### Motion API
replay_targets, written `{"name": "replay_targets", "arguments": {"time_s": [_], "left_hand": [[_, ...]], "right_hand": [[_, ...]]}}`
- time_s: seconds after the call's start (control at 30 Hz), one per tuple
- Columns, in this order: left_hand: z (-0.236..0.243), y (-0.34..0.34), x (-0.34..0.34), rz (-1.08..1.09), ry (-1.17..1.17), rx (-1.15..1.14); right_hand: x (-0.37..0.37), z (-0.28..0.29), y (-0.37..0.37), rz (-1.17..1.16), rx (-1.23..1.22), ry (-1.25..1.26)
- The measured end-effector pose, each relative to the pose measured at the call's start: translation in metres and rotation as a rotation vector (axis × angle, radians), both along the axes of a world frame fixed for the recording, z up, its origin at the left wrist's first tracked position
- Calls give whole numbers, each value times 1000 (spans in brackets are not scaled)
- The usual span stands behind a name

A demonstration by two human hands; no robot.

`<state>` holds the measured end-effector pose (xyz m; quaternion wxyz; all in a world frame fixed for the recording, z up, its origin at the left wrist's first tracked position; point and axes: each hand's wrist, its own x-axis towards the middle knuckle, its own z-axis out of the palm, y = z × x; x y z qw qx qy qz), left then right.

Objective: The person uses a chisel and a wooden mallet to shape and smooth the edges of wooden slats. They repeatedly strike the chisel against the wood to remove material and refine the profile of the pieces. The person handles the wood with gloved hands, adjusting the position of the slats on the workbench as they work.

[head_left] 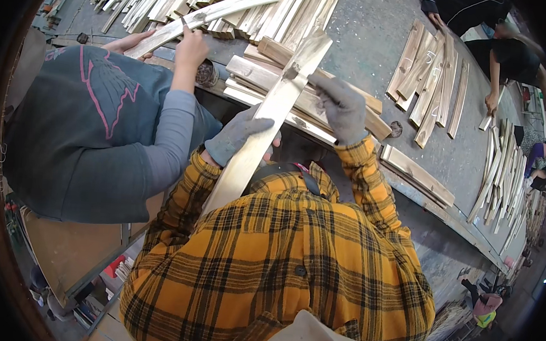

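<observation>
A long pale wooden board (276, 111) slants up and away in front of me, with dark knots near its far end. My left hand (241, 134), in a grey glove, is closed around the board's middle, thumb lying across its face. At the board's right edge, beside a knot, is my gloved right hand (341, 111). Its fingers are curled and pinched together; whatever they may hold is too small to make out. Under the board's far part lies a stack of wooden boards (254, 75) along the bench edge.
The grey workbench (365, 35) carries a big heap of wooden strips (232, 12) at far left and marked boards (428, 80) at right. Close on my left, a person (94, 134) handles a knotted board (207, 18). More people work at the far right beside another strip pile (501, 172).
</observation>
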<state>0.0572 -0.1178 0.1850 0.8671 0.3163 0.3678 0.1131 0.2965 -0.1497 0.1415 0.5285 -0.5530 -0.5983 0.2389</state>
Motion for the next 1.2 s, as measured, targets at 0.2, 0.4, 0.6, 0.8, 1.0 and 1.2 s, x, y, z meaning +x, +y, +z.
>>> {"name": "replay_targets", "arguments": {"time_s": [0.2, 0.4, 0.6, 0.8, 1.0, 1.2], "left_hand": [[-42, 7, 13, 78, 555, 1273], [-54, 37, 71, 202, 807, 1343], [-35, 32, 88, 96, 946, 1525], [-27, 7, 59, -143, 960, 1358], [-23, -6, 50, -167, 1013, 1328], [-34, -8, 43, -128, 1003, 1415]], "right_hand": [[-4, 1, -5, -270, -445, 654], [-43, -33, -28, -231, -548, 790], [-6, -20, -28, -390, -101, 89], [31, -10, -26, -351, -2, -438], [22, -19, -12, -372, 4, -595], [21, -28, -5, -349, 43, -702]]}}
